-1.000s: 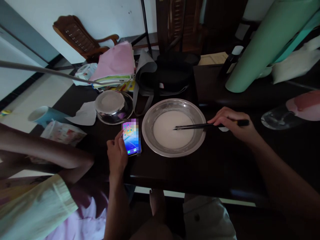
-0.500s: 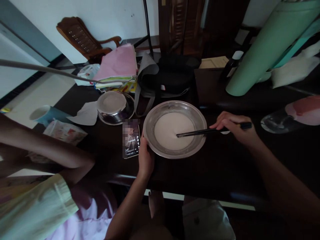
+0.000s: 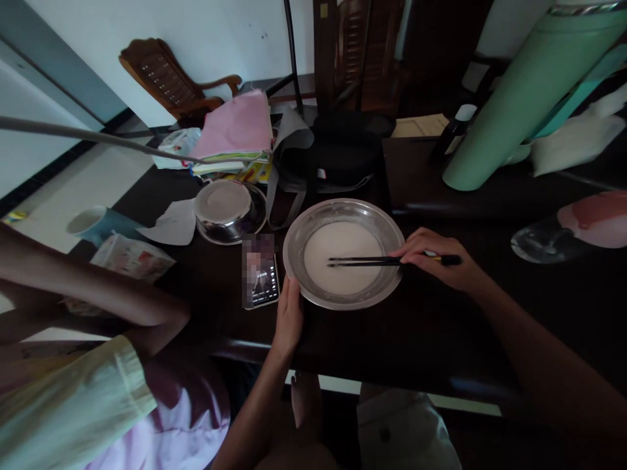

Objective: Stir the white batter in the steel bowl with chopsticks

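Now working at the dark bench (image 3: 392, 346), in dim light. Placed at centre, near the front edge: a wide-rimmed metal bowl (image 3: 294, 251), seemingly level, with opaque white liquid (image 3: 343, 277) inside and bare metal wall above the liquid line.

Holding black chopsticks (image 3: 377, 263) in the right hand (image 3: 434, 254), closed around the shafts toward the butt ends. Slanting in low over the right rim, nearly side by side, with a slight gap between the tips. Reaching the liquid left of its middle (depth of dip hard to read; perhaps barely under the surface).

Resting the left hand (image 3: 289, 316) at the near-left of the bowl, fingers together and narrow, fingertips apparently against the rim. Cannot tell whether gripping or only bracing; thumb not clearly seen.

Lying just left of the bowl: a lit smartphone (image 3: 264, 287), face up, apart from the left hand. Farther back, bottom up: a second metal bowl (image 3: 223, 199). Off to the left, well apart from the chopsticks: a co-worker's bent arm (image 3: 122, 294).

Step in hand, as judged: stirring. For any next stroke, would want tips kept immersed, wrist sweeping low to avoid slopping over the rim, and left fingers firm against bowl drift.
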Motion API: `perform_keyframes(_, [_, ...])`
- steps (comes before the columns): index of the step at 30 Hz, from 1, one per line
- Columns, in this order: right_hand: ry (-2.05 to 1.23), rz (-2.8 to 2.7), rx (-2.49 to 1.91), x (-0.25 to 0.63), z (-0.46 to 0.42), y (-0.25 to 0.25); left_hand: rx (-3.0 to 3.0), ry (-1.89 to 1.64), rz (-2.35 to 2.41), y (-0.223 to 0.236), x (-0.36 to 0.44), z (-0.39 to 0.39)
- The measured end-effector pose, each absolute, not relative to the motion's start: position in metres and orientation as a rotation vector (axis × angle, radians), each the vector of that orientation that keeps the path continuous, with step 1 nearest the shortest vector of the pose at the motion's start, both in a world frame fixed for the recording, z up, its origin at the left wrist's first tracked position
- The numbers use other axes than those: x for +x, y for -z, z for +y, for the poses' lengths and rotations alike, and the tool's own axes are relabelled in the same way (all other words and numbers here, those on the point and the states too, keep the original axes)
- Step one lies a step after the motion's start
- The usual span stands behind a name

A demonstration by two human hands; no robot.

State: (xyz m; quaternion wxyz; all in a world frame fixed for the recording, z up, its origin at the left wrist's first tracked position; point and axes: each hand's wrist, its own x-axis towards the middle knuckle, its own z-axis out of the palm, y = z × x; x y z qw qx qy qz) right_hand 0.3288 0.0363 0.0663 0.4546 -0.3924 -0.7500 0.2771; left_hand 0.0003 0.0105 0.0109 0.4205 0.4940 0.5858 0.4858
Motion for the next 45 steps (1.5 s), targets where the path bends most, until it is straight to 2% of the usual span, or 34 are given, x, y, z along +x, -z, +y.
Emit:
perform_keyframes(5, [-0.668,-1.639,-1.052,0.339,0.036,-0.072,1.246,-1.199,1.471,-0.012,0.000,0.011])
perform_keyframes(11, [-0.665,-1.840,-0.981,0.332,0.035,-0.071,1.277,-1.190,1.501,-0.014,0.000,0.010])
perform_keyframes(16, [-0.685,-1.586,-1.093,0.338,0.034,-0.073,1.289,-1.172,1.508,-0.013,-0.001,0.010])
perform_keyframes(22, [-0.693,-1.836,-1.002,0.329,0.033,-0.073,1.286,-1.168,1.516,-0.012,-0.002,0.010])
perform_keyframes(27, [-0.688,-1.603,-1.091,0.337,0.034,-0.073,1.263,-1.182,1.484,-0.010,-0.002,0.010])
perform_keyframes(32, [-0.699,-1.818,-1.032,0.332,0.034,-0.073,1.266,-1.184,1.500,-0.008,-0.003,0.010])
perform_keyframes(35, [-0.609,-1.735,-1.100,0.336,0.035,-0.073,1.269,-1.193,1.499,-0.008,-0.002,0.010])
perform_keyframes(38, [-0.673,-1.603,-1.120,0.342,0.034,-0.073,1.254,-1.192,1.471,-0.007,-0.002,0.010])
perform_keyframes(41, [-0.727,-1.727,-1.046,0.337,0.032,-0.073,1.285,-1.186,1.482,-0.007,-0.002,0.009])
perform_keyframes(45, [-0.635,-1.787,-1.062,0.333,0.034,-0.072,1.319,-1.176,1.520,-0.007,-0.003,0.010])
